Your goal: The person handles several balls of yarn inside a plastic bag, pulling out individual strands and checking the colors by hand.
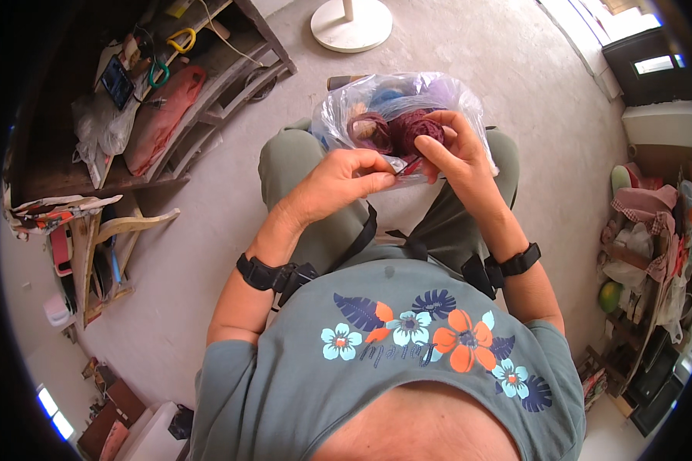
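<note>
A clear plastic bag (332,115) sits between my knees. Inside it are two balls of dark red yarn (412,125), with blue and pale purple bundles (436,89) behind them. My right hand (460,156) is closed at the right-hand ball, thumb and fingers against the yarn. Just left of it, my left hand (341,183) is pinched near the bag's close edge. A thin dark red and black piece (410,167) runs between the two hands; whether it is yarn or a tool, I cannot tell. My left fingertips hide what they pinch.
At the left stands a wooden desk (207,115) with a phone (118,81), a red plastic bag (165,119) and green-handled scissors (158,74). A wooden stool (134,223) is below it. Ahead is a round white base (351,24). Cloths and bags (642,230) are piled right.
</note>
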`<state>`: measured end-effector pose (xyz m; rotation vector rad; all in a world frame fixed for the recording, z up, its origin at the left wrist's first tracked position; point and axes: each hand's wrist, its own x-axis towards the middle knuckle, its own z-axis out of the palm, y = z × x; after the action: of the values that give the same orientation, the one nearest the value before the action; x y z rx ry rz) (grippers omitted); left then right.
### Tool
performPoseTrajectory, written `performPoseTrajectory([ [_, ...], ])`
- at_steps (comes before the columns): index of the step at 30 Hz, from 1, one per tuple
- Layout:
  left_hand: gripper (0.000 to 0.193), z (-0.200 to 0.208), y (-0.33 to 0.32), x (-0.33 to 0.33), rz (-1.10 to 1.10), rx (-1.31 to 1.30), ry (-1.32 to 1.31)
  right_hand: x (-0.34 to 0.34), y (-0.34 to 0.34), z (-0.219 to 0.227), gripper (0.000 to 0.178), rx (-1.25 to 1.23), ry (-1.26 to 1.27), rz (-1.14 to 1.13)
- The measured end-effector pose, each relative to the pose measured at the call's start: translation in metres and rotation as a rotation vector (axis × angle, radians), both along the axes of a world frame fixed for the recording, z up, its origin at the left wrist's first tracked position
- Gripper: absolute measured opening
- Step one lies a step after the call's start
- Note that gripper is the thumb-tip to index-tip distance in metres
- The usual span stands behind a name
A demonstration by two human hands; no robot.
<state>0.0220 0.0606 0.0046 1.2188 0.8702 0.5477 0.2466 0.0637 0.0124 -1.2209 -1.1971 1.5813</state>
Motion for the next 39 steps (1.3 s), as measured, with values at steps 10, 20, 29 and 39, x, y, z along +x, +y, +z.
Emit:
performPoseTrajectory([
  [10,0.007,0.018,0.009,-0.007,-0.025,0.001,-0.137,0.021,-0.019,0.0,0.034,-0.334,0.171,0.544],
  [20,0.02,0.006,0.008,-0.003,-0.008,0.03,-0.044,0.011,0.005,0.013,0.034,-0.025,0.66,0.016],
  [29,0.01,0.037,0.02,-0.012,-0.035,0.052,-0.123,-0.007,0.003,0.018,0.026,0.137,-0.154,0.099],
  [39,0.015,0.024,0.02,-0.006,0.1,0.063,-0.133,0.012,-0.002,0.023,0.041,-0.147,0.565,0.36],
])
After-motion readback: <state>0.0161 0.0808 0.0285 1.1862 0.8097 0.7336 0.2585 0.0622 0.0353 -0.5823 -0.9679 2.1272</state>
